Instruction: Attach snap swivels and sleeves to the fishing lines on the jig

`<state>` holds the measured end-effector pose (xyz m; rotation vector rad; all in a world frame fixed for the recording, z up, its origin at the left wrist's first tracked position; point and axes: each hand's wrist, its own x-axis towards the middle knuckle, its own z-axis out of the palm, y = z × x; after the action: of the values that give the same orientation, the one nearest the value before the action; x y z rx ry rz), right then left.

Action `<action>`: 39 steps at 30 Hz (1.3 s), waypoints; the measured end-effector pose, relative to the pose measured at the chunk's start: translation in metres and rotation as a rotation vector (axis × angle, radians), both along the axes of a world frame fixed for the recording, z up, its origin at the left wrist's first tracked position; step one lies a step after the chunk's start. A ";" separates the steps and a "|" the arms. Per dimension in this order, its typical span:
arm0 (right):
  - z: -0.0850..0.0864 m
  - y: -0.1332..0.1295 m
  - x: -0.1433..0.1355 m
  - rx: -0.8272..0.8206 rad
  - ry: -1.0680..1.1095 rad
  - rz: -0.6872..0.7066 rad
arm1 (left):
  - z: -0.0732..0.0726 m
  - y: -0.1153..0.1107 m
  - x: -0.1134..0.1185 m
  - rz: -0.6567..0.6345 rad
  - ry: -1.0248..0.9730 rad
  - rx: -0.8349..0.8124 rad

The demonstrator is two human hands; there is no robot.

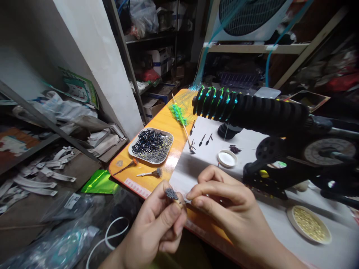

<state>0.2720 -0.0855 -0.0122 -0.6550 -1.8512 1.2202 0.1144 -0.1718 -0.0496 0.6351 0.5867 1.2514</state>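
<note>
My left hand (154, 226) is closed around a small bundle with a dark grey, beaded-looking head (171, 194), held just off the table's front edge. My right hand (228, 205) pinches thumb and fingers together at the bundle's lower end, where a thin pale strand or stick (187, 202) shows. Past my left hand lie a similar grey-headed piece (151, 173) on a white stem and an orange-headed piece (126, 166) on a dark stem. Behind them is a white tray (153, 161) of black tube-like bits and small grey ones.
A black ridged roller (252, 108) wound with green cords stands on the table (157, 121) at right. A round white dish (227, 158), small dark pieces (209, 139) and a bowl of gold bits (310, 224) sit on white paper. Cluttered shelves (50, 138) line the left.
</note>
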 end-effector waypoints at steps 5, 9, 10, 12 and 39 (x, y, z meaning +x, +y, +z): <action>0.000 0.001 0.001 0.006 -0.005 -0.019 | 0.001 0.000 0.001 -0.005 -0.006 0.007; 0.002 0.000 0.000 0.008 -0.007 -0.015 | 0.001 0.000 0.001 -0.007 -0.015 0.008; 0.002 0.000 0.000 0.000 -0.003 -0.013 | 0.001 0.000 0.001 -0.008 -0.016 0.003; 0.003 -0.001 0.001 -0.011 0.006 -0.015 | 0.000 0.000 0.001 -0.008 -0.012 -0.004; -0.008 -0.004 0.000 0.375 -0.048 0.003 | 0.001 0.002 0.008 0.165 0.201 -0.148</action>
<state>0.2718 -0.0894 -0.0204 -0.4751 -2.0492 0.8298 0.1224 -0.1698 -0.0490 0.6014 0.9051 1.2916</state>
